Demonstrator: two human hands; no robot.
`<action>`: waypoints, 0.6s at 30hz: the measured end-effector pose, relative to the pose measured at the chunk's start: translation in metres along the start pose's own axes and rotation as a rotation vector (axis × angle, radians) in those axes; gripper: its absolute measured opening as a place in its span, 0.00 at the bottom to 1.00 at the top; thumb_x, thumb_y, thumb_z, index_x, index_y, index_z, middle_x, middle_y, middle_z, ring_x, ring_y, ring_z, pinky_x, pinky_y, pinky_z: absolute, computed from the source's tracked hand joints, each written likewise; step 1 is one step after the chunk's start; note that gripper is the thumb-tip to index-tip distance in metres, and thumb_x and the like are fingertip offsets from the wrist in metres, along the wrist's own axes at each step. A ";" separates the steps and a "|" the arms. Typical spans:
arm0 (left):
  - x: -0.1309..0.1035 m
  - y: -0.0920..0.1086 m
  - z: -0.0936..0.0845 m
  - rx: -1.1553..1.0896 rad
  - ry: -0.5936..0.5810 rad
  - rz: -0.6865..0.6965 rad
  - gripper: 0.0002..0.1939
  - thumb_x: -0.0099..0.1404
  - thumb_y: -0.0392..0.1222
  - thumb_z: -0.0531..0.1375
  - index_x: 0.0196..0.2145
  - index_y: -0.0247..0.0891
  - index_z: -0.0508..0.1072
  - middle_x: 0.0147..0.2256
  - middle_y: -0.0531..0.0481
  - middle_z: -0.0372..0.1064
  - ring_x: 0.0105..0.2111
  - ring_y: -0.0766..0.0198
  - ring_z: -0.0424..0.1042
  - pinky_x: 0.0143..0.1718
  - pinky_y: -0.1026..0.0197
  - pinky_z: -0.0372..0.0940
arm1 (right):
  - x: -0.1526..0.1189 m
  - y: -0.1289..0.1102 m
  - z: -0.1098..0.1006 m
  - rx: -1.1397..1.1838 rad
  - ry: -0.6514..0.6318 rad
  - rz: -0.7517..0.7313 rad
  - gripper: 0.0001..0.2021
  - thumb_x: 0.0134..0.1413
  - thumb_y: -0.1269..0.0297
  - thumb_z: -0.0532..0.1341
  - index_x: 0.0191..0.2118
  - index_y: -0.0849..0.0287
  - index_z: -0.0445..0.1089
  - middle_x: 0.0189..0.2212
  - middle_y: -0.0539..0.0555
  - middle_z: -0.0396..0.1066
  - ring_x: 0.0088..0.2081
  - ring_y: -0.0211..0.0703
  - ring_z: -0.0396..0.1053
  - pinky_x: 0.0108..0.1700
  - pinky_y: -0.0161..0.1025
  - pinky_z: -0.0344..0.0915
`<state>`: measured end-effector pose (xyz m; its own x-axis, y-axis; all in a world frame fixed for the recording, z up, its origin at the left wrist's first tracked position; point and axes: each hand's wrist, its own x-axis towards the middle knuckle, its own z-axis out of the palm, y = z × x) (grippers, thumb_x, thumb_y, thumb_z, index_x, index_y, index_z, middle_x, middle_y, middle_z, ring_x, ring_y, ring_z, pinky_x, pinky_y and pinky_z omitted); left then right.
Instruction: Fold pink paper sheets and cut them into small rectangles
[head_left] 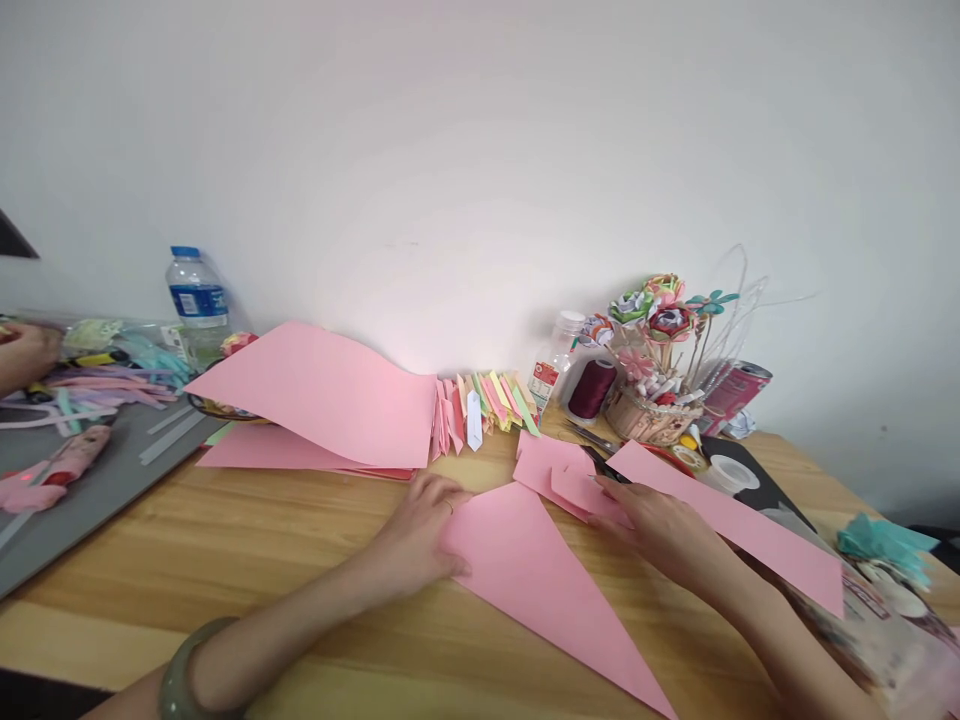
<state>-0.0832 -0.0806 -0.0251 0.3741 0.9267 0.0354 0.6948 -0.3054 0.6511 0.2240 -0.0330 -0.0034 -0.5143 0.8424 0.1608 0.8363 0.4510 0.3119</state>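
A pink paper sheet (536,580), cut or folded to a long point at the front, lies on the wooden table. At its left edge, my left hand (429,530) grips the sheet between bent fingers and thumb. My right hand (660,525) is over small pink paper pieces (540,465), its thumb and forefinger closed around one pink piece (574,488). Beside that forefinger shows a black object (598,462), partly covered, kind unclear. A long pink strip (735,525) lies behind and right of this hand.
Large pink sheets (322,400) are stacked at left, beside folded coloured paper pieces (487,410). A bottle (196,300), thread spool (591,390) and basket of paper flowers (652,415) line the wall. A co-worker's hand (30,355) is at far left, near a grey mat (112,500).
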 end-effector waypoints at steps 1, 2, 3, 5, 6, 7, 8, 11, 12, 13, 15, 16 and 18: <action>0.000 0.001 0.000 -0.003 -0.003 -0.008 0.33 0.45 0.41 0.66 0.51 0.41 0.65 0.50 0.47 0.57 0.53 0.54 0.50 0.56 0.56 0.50 | 0.000 0.000 0.000 0.002 0.008 -0.008 0.17 0.56 0.59 0.53 0.49 0.61 0.63 0.30 0.57 0.74 0.29 0.44 0.72 0.25 0.35 0.63; 0.001 0.002 -0.001 -0.005 -0.006 -0.015 0.33 0.45 0.41 0.67 0.51 0.41 0.65 0.50 0.47 0.58 0.53 0.54 0.50 0.56 0.55 0.50 | 0.000 -0.001 0.000 0.001 0.017 -0.015 0.19 0.56 0.59 0.53 0.50 0.63 0.62 0.30 0.58 0.74 0.29 0.45 0.72 0.25 0.35 0.63; 0.001 0.003 -0.001 -0.006 -0.008 -0.021 0.33 0.45 0.41 0.67 0.51 0.41 0.65 0.50 0.47 0.58 0.53 0.53 0.50 0.56 0.55 0.50 | 0.000 -0.002 0.000 0.000 0.024 -0.025 0.19 0.56 0.61 0.54 0.51 0.65 0.61 0.30 0.58 0.74 0.29 0.46 0.72 0.25 0.36 0.63; 0.001 0.004 -0.001 0.000 -0.012 -0.023 0.34 0.45 0.41 0.66 0.51 0.43 0.65 0.50 0.47 0.58 0.53 0.53 0.51 0.56 0.54 0.49 | 0.002 -0.004 0.003 0.001 0.031 -0.052 0.17 0.54 0.63 0.54 0.49 0.66 0.63 0.27 0.57 0.74 0.26 0.46 0.71 0.23 0.36 0.62; 0.001 0.005 -0.002 0.004 -0.015 -0.022 0.34 0.45 0.41 0.66 0.51 0.43 0.65 0.50 0.47 0.58 0.53 0.52 0.51 0.56 0.53 0.49 | 0.002 -0.005 0.004 0.002 0.033 -0.067 0.15 0.54 0.64 0.54 0.46 0.66 0.65 0.25 0.56 0.73 0.25 0.45 0.71 0.23 0.36 0.61; 0.001 0.005 -0.002 0.007 -0.020 -0.021 0.34 0.45 0.42 0.66 0.52 0.44 0.65 0.50 0.47 0.58 0.53 0.52 0.51 0.56 0.53 0.49 | 0.002 -0.006 0.005 0.003 0.037 -0.080 0.13 0.53 0.65 0.54 0.44 0.65 0.66 0.25 0.56 0.73 0.25 0.45 0.71 0.22 0.36 0.61; 0.000 0.005 -0.002 0.008 -0.024 -0.021 0.34 0.46 0.42 0.66 0.52 0.45 0.65 0.50 0.47 0.57 0.53 0.52 0.51 0.56 0.53 0.49 | 0.002 -0.008 0.005 0.003 0.043 -0.089 0.11 0.53 0.66 0.54 0.41 0.64 0.67 0.25 0.56 0.73 0.25 0.45 0.71 0.23 0.36 0.61; 0.000 0.004 -0.002 0.014 -0.041 -0.029 0.33 0.47 0.43 0.65 0.52 0.43 0.64 0.52 0.47 0.56 0.54 0.53 0.49 0.56 0.53 0.48 | -0.001 -0.009 0.005 0.004 0.066 -0.106 0.09 0.55 0.66 0.53 0.38 0.63 0.67 0.29 0.58 0.73 0.29 0.44 0.71 0.27 0.36 0.63; 0.000 0.003 -0.002 0.017 -0.044 -0.030 0.33 0.47 0.44 0.65 0.52 0.43 0.64 0.52 0.47 0.56 0.54 0.53 0.49 0.57 0.53 0.48 | -0.002 -0.009 0.006 0.004 0.070 -0.112 0.09 0.55 0.66 0.52 0.38 0.63 0.67 0.30 0.58 0.73 0.29 0.44 0.71 0.28 0.36 0.63; 0.000 0.003 -0.001 0.022 -0.044 -0.027 0.33 0.47 0.44 0.65 0.52 0.42 0.64 0.52 0.47 0.56 0.54 0.53 0.49 0.57 0.54 0.48 | -0.002 -0.008 0.006 0.003 0.073 -0.117 0.10 0.55 0.66 0.52 0.39 0.63 0.67 0.30 0.58 0.73 0.29 0.43 0.71 0.28 0.36 0.63; 0.000 0.002 -0.001 0.033 -0.038 -0.013 0.33 0.47 0.44 0.65 0.52 0.41 0.64 0.51 0.47 0.56 0.54 0.53 0.49 0.56 0.55 0.48 | -0.002 -0.006 0.010 0.000 0.076 -0.121 0.12 0.54 0.68 0.52 0.43 0.64 0.66 0.28 0.57 0.73 0.28 0.43 0.71 0.27 0.35 0.63; 0.000 0.002 -0.002 0.040 -0.033 -0.003 0.33 0.47 0.44 0.65 0.52 0.41 0.64 0.51 0.47 0.57 0.54 0.54 0.49 0.56 0.55 0.49 | -0.002 -0.005 0.012 -0.004 0.079 -0.115 0.14 0.52 0.70 0.53 0.46 0.65 0.65 0.28 0.57 0.73 0.28 0.43 0.71 0.26 0.35 0.63; 0.001 0.002 -0.002 0.053 -0.028 0.019 0.32 0.47 0.44 0.65 0.51 0.41 0.65 0.50 0.47 0.57 0.54 0.53 0.50 0.56 0.55 0.49 | 0.000 -0.005 0.016 -0.012 0.086 -0.091 0.18 0.50 0.72 0.52 0.49 0.66 0.64 0.27 0.57 0.73 0.29 0.45 0.71 0.26 0.36 0.62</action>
<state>-0.0831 -0.0802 -0.0224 0.4045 0.9142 0.0256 0.7183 -0.3349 0.6098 0.2231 -0.0304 -0.0200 -0.6027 0.7697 0.2105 0.7833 0.5203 0.3401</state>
